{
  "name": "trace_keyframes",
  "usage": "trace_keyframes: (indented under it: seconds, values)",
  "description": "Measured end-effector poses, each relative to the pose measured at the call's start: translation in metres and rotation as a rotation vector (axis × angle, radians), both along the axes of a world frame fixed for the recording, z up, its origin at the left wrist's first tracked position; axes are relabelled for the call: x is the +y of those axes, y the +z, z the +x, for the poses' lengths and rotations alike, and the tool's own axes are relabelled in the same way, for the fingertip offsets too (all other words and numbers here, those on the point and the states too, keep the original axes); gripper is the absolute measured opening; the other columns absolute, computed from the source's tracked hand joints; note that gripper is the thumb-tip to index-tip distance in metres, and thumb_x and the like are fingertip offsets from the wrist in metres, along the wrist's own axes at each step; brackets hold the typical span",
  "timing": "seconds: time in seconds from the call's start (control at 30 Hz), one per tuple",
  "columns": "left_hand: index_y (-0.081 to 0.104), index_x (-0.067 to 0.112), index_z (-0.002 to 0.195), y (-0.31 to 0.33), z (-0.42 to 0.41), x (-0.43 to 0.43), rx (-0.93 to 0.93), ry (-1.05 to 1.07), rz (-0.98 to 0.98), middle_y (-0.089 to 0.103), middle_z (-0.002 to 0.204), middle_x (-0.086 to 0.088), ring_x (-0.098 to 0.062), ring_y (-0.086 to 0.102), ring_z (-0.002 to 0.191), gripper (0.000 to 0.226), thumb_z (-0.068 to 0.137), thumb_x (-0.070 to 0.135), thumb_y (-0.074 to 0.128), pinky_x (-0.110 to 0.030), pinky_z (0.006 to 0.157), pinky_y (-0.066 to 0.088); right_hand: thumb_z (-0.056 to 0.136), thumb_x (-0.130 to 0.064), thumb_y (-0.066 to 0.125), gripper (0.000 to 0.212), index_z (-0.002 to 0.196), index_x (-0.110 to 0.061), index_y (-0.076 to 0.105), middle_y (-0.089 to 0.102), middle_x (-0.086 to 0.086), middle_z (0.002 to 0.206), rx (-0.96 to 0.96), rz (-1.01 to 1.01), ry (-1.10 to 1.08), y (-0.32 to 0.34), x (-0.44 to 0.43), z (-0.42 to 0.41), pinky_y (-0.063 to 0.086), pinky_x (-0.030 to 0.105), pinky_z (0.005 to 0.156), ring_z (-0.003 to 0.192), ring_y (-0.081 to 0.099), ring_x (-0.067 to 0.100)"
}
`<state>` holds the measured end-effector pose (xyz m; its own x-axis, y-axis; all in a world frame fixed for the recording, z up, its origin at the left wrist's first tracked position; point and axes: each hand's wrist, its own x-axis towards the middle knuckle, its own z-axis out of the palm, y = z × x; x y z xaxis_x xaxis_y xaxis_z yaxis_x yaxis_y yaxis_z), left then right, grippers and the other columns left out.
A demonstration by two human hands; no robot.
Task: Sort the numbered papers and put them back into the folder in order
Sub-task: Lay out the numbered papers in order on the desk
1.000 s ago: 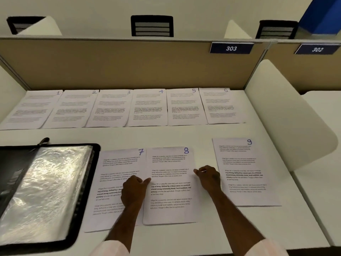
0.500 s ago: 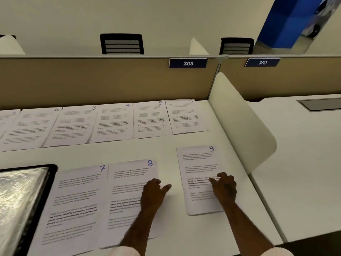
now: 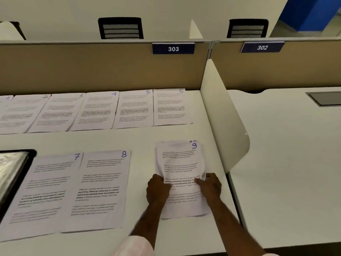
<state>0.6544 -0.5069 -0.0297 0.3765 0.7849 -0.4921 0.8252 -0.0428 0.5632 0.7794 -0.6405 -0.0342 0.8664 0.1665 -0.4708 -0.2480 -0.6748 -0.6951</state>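
Moved: left hand point(image 3: 157, 189) from sheet 8 point(image 3: 103, 189) to sheet 9 point(image 3: 181, 163) | grip: left hand and right hand point(image 3: 210, 187) pinch its side edges, fingers curled | place: sheet 9 on white desk point(image 3: 144, 139), right of sheet 8, slightly bowed

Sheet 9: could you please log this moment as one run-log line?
left hand: grips sheet 9 left edge | right hand: pinches right edge | sheet 8: flat alongside | folder: open, left

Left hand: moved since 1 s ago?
Yes. The left hand went rightward, off the white printed sheet numbered 8 onto the left edge of the white sheet numbered 9.
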Motion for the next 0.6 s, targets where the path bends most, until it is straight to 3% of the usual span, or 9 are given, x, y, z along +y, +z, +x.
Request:
trace_keyframes:
  seconds: [0.17, 0.27, 0.43, 0.6]
  values:
    - [0.056, 0.012, 0.115, -0.002, 0.007, -0.017, -0.116, 0.063, -0.099, 0.065, 0.113, -0.003, -0.022, 0.064, 0.101, 0.056, 0.070, 0.026, 0.087, -0.031, 0.087, 0.053, 0.077, -0.025, 0.080, 0.032, 0.096, -0.009, 0.059, 0.066, 0.005, 0.095, -0.005, 0.035, -0.083, 0.001, -0.027, 0.010, 0.049, 0.030, 0.071, 0.080, 0.061, 0.021]
    - [0.059, 0.013, 0.110, -0.004, 0.008, -0.018, -0.217, 0.088, -0.137, 0.067, 0.110, -0.002, -0.021, 0.066, 0.097, 0.052, 0.068, 0.026, 0.088, -0.036, 0.088, 0.055, 0.078, -0.031, 0.079, 0.027, 0.086, -0.011, 0.062, 0.069, 0.005, 0.087, -0.040, 0.029, -0.066, 0.001, -0.034, 0.012, 0.048, 0.027, 0.059, 0.071, 0.063, 0.019]
    - [0.063, 0.008, 0.105, 0.005, -0.004, -0.004, -0.331, 0.075, -0.107, 0.068, 0.105, -0.003, -0.021, 0.067, 0.092, 0.030, 0.087, 0.030, 0.072, -0.033, 0.082, 0.058, 0.083, -0.030, 0.075, 0.026, 0.090, -0.007, 0.064, 0.068, 0.005, 0.085, -0.068, 0.116, -0.049, 0.014, -0.022, 0.008, 0.040, 0.023, 0.053, 0.070, 0.062, 0.016]
    - [0.055, 0.011, 0.078, 0.010, -0.041, 0.036, -0.300, 0.141, 0.027, 0.064, 0.087, -0.009, -0.025, 0.062, 0.083, 0.030, 0.098, 0.033, 0.056, -0.037, 0.076, 0.053, 0.089, -0.028, 0.069, 0.023, 0.093, -0.006, 0.065, 0.067, 0.005, 0.088, -0.073, 0.202, 0.064, 0.024, 0.019, -0.017, 0.039, 0.019, 0.056, 0.071, 0.059, 0.011]
